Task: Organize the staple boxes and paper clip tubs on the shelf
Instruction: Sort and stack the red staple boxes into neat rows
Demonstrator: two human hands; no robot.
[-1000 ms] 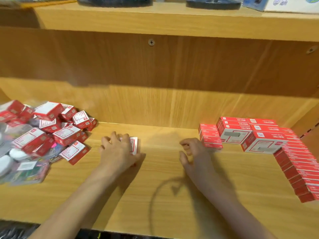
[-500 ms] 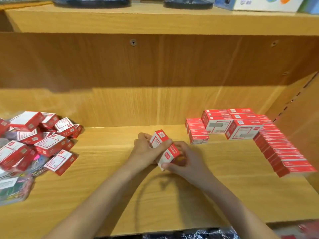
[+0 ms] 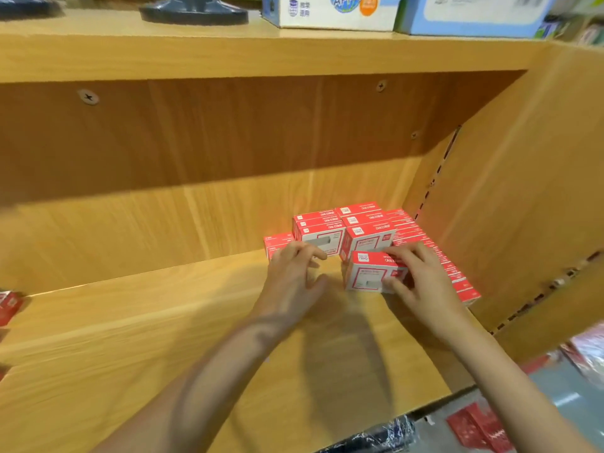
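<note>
A red and white staple box stands on the wooden shelf in front of the stacked staple boxes at the back right. My right hand grips that front box from its right side, thumb on the face and fingers on top. My left hand hovers just left of it with fingers spread and nothing in it. A row of thin red boxes lines the right wall, partly hidden by my right hand. No paper clip tubs show.
A loose red box peeks in at the left edge. The upper shelf carries dark round bases and cardboard cartons. The shelf's right side panel stands close behind the row. Red packages lie below the shelf front at the lower right.
Both hands carried the box from mid-shelf to the right, and it now sits in front of the stack. My left hand has let go. The view swung right, and the left pile left the frame.
</note>
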